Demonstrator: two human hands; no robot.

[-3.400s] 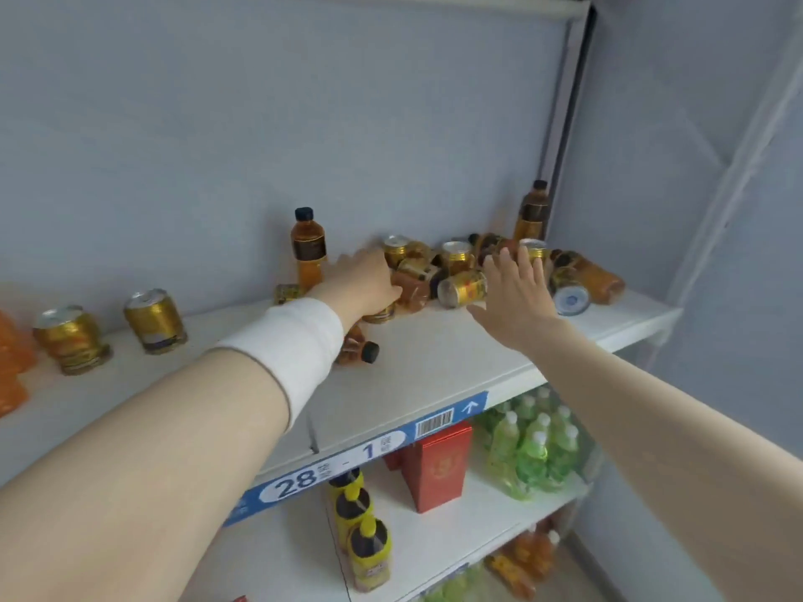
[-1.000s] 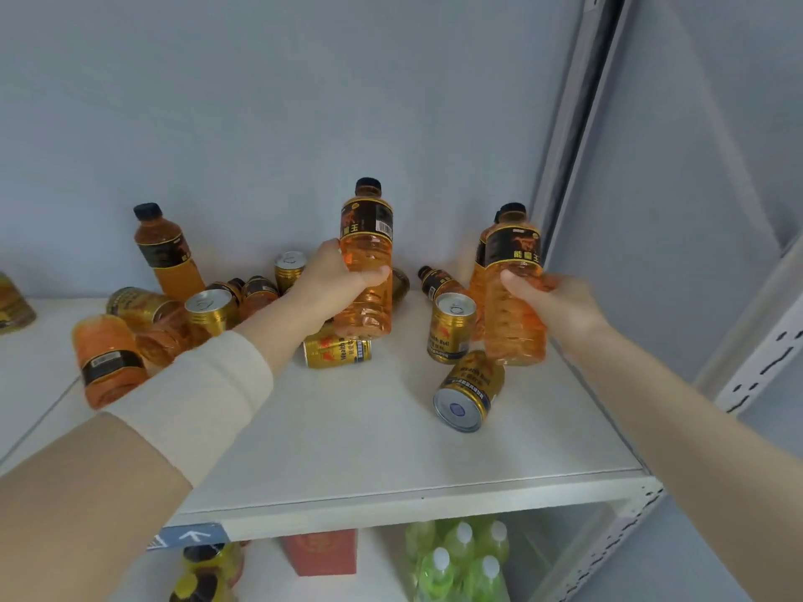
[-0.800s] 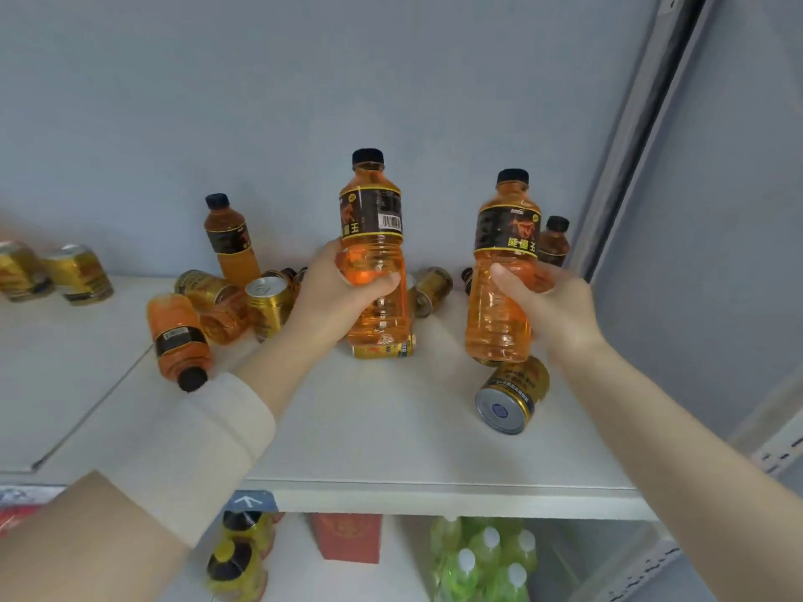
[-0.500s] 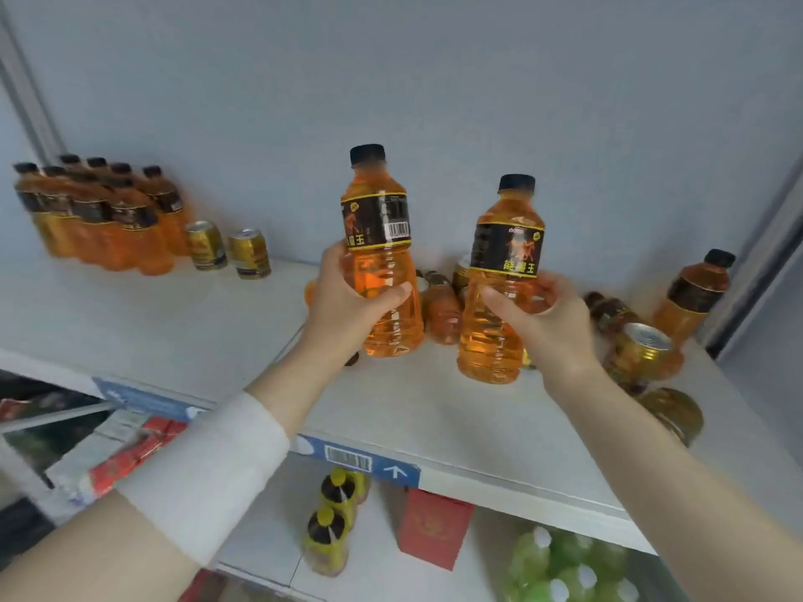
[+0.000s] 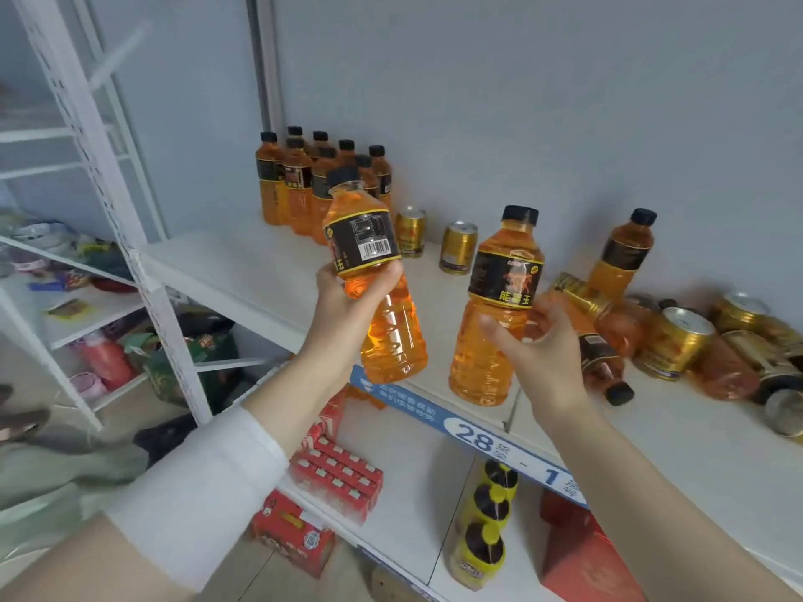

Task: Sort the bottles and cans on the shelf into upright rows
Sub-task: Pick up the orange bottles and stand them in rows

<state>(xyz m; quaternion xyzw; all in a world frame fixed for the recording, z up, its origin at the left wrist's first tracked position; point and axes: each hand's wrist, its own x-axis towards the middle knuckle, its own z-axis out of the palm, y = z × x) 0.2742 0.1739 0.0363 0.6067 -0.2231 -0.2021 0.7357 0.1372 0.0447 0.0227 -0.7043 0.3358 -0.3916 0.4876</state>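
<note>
Bottles of orange drink were in both hands, above the front edge of the white shelf (image 5: 243, 271). The left hand (image 5: 347, 306) had its grip closed around the middle of one bottle (image 5: 373, 275), which leaned with its black cap toward the back left and its barcode label facing the camera. The right hand (image 5: 539, 345) had its grip closed on the second bottle (image 5: 499, 306), held nearly upright, with the fingers wrapped just under the black label.

At the back left of the shelf, a group of upright bottles (image 5: 304, 184) stood in rows against the wall. Two gold cans (image 5: 434, 239) stood upright just beside them, to the right. One more bottle (image 5: 621, 254) stood alone farther right. On the right side, a pile of fallen bottles and cans (image 5: 695, 345) lay mixed together, several touching each other. A blue price strip (image 5: 478, 436) ran along the shelf edge. Below it, a lower shelf (image 5: 404, 514) carried red cartons (image 5: 334, 471) and yellow-capped bottles (image 5: 482, 532).
</note>
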